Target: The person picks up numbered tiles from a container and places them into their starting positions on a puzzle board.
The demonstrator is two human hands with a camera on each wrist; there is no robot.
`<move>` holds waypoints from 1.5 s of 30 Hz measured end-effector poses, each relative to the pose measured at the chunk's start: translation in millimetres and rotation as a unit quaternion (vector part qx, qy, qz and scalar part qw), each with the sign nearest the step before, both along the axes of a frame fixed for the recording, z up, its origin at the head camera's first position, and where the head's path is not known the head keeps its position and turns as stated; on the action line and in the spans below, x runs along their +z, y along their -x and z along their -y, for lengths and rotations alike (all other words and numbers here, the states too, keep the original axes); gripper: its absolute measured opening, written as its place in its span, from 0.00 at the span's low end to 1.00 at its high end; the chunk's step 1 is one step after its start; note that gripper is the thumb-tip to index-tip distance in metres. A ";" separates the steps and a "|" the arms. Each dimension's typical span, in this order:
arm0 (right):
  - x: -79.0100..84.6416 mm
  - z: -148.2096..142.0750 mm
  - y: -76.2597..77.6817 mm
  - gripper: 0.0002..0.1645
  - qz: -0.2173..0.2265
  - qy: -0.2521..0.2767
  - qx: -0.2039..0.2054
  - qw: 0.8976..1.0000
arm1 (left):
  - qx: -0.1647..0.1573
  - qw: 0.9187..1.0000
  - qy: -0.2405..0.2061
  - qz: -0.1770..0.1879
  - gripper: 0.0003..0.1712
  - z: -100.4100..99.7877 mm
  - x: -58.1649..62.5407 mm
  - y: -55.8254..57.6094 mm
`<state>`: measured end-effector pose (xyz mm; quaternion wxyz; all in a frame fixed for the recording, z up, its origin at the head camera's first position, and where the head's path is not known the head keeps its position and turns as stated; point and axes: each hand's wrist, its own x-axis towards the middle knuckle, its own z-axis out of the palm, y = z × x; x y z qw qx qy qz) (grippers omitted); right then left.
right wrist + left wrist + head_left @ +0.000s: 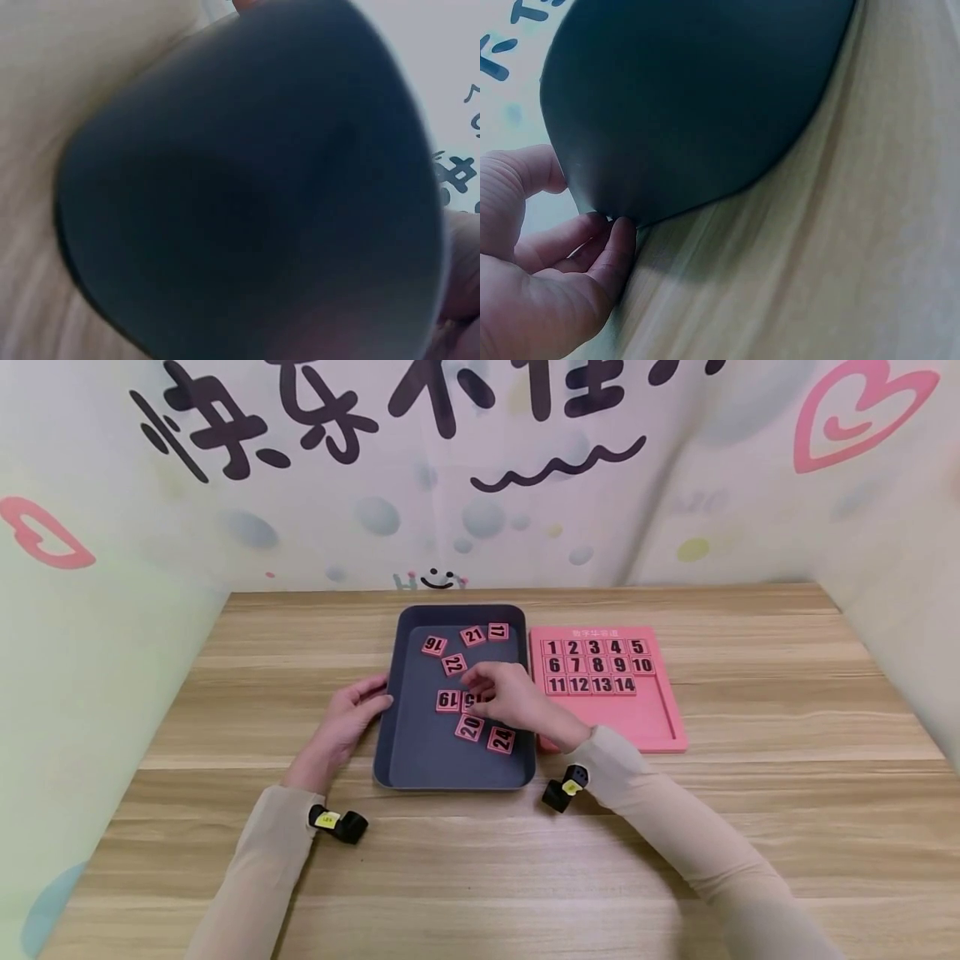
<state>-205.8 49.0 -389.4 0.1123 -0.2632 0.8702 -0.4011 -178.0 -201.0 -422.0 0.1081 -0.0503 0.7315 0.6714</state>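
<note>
In the head view, my left hand (346, 723) holds the left side of the dark grey tray (405, 752), its thumb at the rim. The left wrist view shows its fingertips against the tray's outside. My right hand (512, 697) is inside the tray, thumb and forefinger pinching the pink number tile 15 (470, 702), which they partly cover. Tile 19 (448, 701) lies beside it, tile 20 (469, 727) just below and tile 24 (501, 740) to the lower right. The right wrist view is mostly filled by the tray's outer wall (247, 187).
Tiles 16 (434, 646), 21 (472, 636), 17 (498, 632) and 22 (453, 665) lie at the tray's far end. Right of the tray, a pink puzzle board (600, 722) holds tiles 1 to 14 in rows. Both stand on a wooden table (787, 693) before a printed wall.
</note>
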 end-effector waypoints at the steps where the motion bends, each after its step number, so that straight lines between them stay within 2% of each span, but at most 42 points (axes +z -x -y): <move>1: -0.4 0.3 -0.5 0.18 -0.001 -0.003 -0.005 1.000 | -0.001 1.000 0.000 -0.001 0.27 -0.1 0.1 -0.2; 11: -4.5 2.8 -2.2 0.15 -0.026 -0.045 -0.028 0.998 | -0.001 1.000 -0.006 -0.002 0.27 0.5 0.5 -0.8; 21: -7.6 5.3 -2.5 0.15 -0.049 -0.063 -0.022 0.997 | 0.001 1.000 -0.005 0.002 0.28 0.7 0.8 -1.5; 26: -7.5 4.7 -1.9 0.17 -0.043 -0.066 -0.006 0.997 | -0.001 1.000 -0.001 0.004 0.28 0.9 0.2 -1.4; 34: -2.9 2.2 0.6 0.19 -0.023 -0.106 0.050 0.993 | 0.005 1.000 -0.004 -0.003 0.28 -0.1 -0.8 -0.2; 40: -2.0 2.9 0.8 0.13 -0.025 -0.128 0.050 0.990 | 0.007 1.000 -0.006 -0.012 0.28 -1.2 -1.0 0.5; 45: -1.3 5.3 -0.3 0.16 -0.014 -0.159 0.036 0.986 | 0.005 1.000 -0.005 -0.011 0.28 -1.0 -1.5 0.2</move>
